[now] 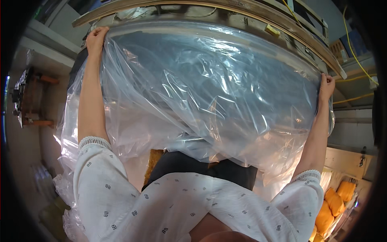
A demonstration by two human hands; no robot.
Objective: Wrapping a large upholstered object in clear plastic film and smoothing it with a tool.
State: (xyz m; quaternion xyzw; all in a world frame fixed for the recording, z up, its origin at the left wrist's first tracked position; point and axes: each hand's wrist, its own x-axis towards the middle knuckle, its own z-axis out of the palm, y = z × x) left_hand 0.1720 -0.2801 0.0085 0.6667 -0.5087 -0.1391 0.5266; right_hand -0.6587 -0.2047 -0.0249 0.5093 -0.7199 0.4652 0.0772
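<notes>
A wide sheet of clear plastic film (193,92) stretches between my two hands and hangs in shiny folds down toward my lap. At the far left, my left hand (96,38) pinches the film's upper corner, its fingers closed. Over at the far right, my right hand (326,85) grips the other upper corner in the same way. Both arms reach out wide. The film's upper edge runs along the front of a worn work surface, and a dark bluish area shows through it.
A long wooden bar (181,3) crosses the far side of the surface. A small yellow block (272,30) lies near it. Yellow cables (354,54) hang at the right. Orange bundles (332,203) are piled at lower right. A wooden-legged stand (34,99) is at the left.
</notes>
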